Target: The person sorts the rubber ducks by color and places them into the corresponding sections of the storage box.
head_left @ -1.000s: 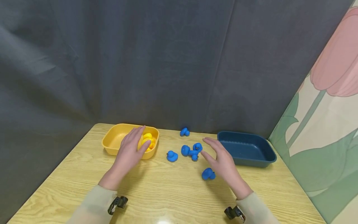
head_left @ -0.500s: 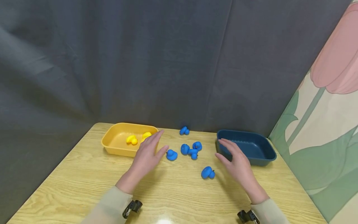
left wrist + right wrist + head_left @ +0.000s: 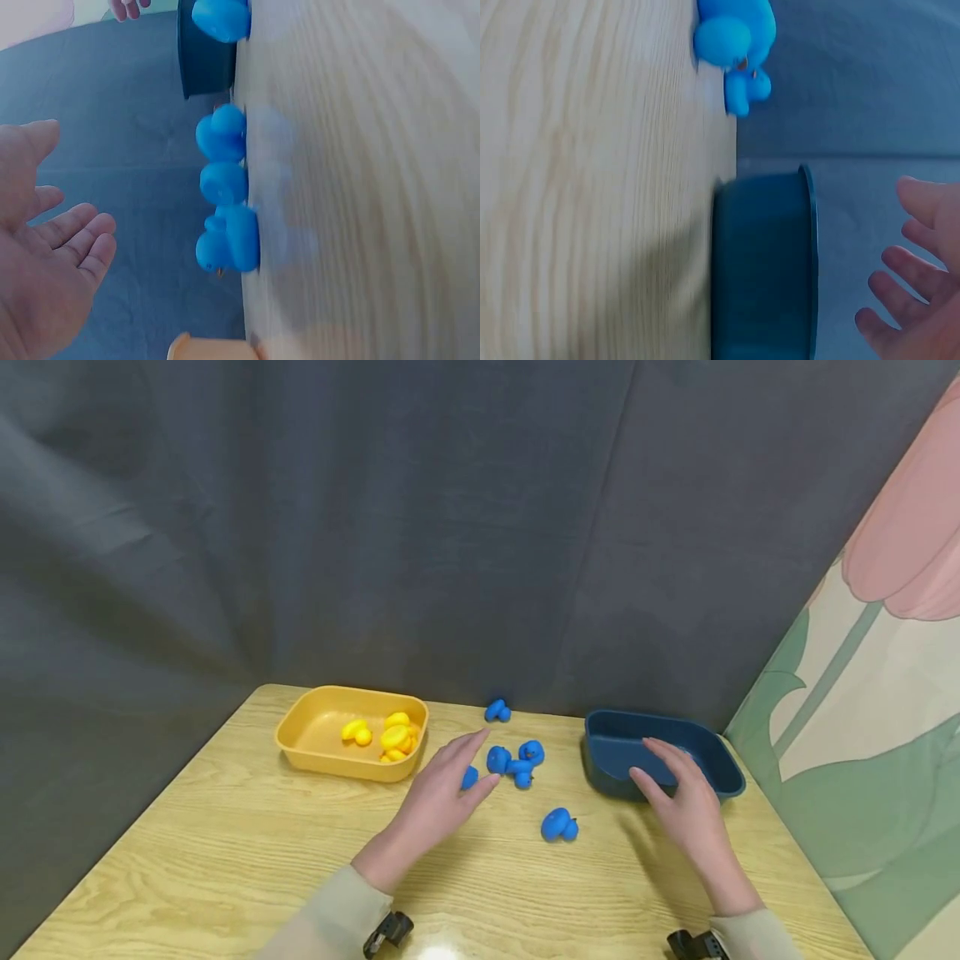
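Observation:
My left hand [image 3: 437, 799] hovers above the table with its fingers loosely extended, holding nothing. In the head view it partly hides a blue rubber duck [image 3: 469, 777]. Just beyond its fingertips lies a cluster of several blue ducks [image 3: 519, 766]. My right hand [image 3: 686, 802], relaxed and holding nothing, overlaps the near side of the dark blue bin [image 3: 611, 777]. Left of that hand, one blue duck [image 3: 556, 824] lies nearer the front, and another [image 3: 497, 710] sits by the back edge. Several yellow ducks [image 3: 393, 737] lie in the yellow bin [image 3: 307, 762] at left.
A dark grey curtain [image 3: 450, 527] hangs right behind the wooden table [image 3: 225, 843]. On the right stands a wall panel with a tulip print [image 3: 862, 760]. Each wrist carries a small black camera [image 3: 388, 933].
My left hand has moved right, away from over the yellow bin, uncovering the yellow ducks. My right hand has also shifted right, from beside the blue ducks to the dark blue bin.

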Demonstrator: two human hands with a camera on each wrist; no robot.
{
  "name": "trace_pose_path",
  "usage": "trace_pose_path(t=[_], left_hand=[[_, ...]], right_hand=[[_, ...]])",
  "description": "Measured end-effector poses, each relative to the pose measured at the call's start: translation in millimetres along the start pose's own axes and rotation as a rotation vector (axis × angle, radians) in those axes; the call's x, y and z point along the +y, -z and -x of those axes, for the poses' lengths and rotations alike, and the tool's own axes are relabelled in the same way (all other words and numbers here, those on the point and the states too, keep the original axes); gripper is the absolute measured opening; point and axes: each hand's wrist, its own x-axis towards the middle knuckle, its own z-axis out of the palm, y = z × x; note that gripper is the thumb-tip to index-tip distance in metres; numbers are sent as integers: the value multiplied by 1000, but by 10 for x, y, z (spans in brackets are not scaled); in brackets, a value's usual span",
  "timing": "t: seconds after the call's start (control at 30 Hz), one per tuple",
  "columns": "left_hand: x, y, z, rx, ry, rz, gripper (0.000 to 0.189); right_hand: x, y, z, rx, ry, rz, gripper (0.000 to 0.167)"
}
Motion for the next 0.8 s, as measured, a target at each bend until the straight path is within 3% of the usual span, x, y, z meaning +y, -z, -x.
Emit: trace_pose_path(t=[0.53, 0.8], left_hand=[[186, -372, -46, -155, -33, 15, 70], [225, -557, -87, -194, -64, 24, 66]], right_hand=[[514, 176, 1, 80, -139, -21, 52], [715, 255, -2, 124, -227, -9, 54]])
